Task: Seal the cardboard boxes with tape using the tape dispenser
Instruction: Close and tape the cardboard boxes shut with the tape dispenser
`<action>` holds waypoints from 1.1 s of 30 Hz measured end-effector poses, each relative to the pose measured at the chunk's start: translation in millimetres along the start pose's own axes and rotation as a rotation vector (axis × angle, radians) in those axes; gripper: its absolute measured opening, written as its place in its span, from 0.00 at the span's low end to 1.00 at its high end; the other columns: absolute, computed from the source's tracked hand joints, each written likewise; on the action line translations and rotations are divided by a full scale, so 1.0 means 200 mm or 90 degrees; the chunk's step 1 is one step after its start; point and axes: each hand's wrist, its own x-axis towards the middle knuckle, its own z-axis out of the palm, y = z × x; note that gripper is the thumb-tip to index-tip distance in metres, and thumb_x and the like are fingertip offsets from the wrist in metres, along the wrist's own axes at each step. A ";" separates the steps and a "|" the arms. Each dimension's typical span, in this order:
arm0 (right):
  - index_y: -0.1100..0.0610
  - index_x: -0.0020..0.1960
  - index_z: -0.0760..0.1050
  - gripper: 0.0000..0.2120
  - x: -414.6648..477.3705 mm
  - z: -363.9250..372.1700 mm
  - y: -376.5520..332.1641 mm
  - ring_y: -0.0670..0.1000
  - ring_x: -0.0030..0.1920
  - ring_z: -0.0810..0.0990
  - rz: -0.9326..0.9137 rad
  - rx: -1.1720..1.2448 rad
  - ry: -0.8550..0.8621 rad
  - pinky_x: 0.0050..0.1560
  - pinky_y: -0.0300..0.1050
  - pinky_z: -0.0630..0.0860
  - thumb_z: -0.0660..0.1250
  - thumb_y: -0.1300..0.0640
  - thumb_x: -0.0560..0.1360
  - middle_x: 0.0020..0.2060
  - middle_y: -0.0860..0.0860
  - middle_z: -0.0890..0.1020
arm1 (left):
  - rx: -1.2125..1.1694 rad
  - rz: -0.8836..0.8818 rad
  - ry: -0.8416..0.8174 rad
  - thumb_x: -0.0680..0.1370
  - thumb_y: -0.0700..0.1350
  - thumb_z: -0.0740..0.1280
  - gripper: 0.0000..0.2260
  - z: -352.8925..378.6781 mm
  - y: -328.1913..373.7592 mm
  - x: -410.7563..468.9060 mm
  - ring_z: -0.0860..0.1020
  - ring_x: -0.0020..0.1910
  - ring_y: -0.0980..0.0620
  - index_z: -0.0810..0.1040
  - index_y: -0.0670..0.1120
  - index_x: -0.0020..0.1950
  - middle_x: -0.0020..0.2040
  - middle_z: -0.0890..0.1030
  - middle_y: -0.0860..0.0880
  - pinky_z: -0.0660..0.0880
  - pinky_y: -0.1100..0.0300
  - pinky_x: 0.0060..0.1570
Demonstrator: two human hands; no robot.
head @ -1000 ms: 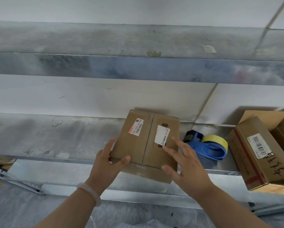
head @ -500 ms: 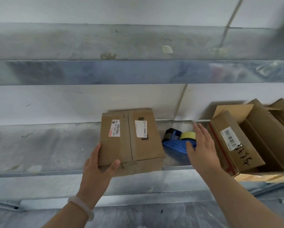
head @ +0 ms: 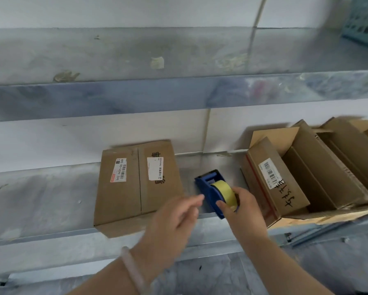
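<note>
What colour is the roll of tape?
Pale yellow. The tape roll sits in the blue tape dispenser, shown in the head view.

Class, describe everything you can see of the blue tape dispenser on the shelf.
The tape dispenser is a blue, plastic-looking frame carrying a yellow tape roll, its slotted end pointing away from the camera. It lies near the front of the metal shelf, between a closed cardboard box and a barcoded box. The right hand grips its near end around the roll; the blurred left hand reaches its side, contact unclear.
</note>
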 end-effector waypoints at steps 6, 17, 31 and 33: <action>0.46 0.62 0.73 0.22 -0.11 -0.01 0.03 0.41 0.51 0.75 -0.039 0.011 -0.011 0.51 0.37 0.75 0.75 0.47 0.70 0.50 0.38 0.76 | -0.239 -0.398 -0.054 0.82 0.51 0.59 0.15 0.36 0.03 0.23 0.75 0.64 0.52 0.72 0.52 0.69 0.65 0.77 0.50 0.70 0.49 0.67; 0.44 0.66 0.73 0.16 -0.13 -0.12 0.11 0.39 0.61 0.73 -0.030 0.082 -0.050 0.64 0.45 0.73 0.60 0.56 0.81 0.58 0.37 0.75 | -0.169 -0.361 0.015 0.79 0.54 0.65 0.12 0.45 -0.08 0.29 0.81 0.49 0.42 0.76 0.46 0.51 0.49 0.82 0.40 0.77 0.40 0.53; 0.60 0.63 0.78 0.19 -0.06 -0.29 -0.19 0.63 0.58 0.80 0.244 0.878 -0.322 0.55 0.59 0.80 0.60 0.51 0.78 0.58 0.63 0.81 | -0.673 -0.237 -0.021 0.75 0.47 0.62 0.19 0.11 0.15 0.20 0.82 0.54 0.37 0.73 0.37 0.61 0.55 0.81 0.34 0.80 0.46 0.50; 0.61 0.61 0.79 0.19 -0.06 -0.28 -0.24 0.61 0.50 0.80 0.215 0.914 -0.359 0.49 0.56 0.81 0.58 0.51 0.80 0.49 0.63 0.82 | -0.757 -0.259 -0.057 0.77 0.47 0.60 0.20 0.08 0.14 0.19 0.79 0.58 0.35 0.71 0.36 0.65 0.59 0.79 0.32 0.79 0.43 0.53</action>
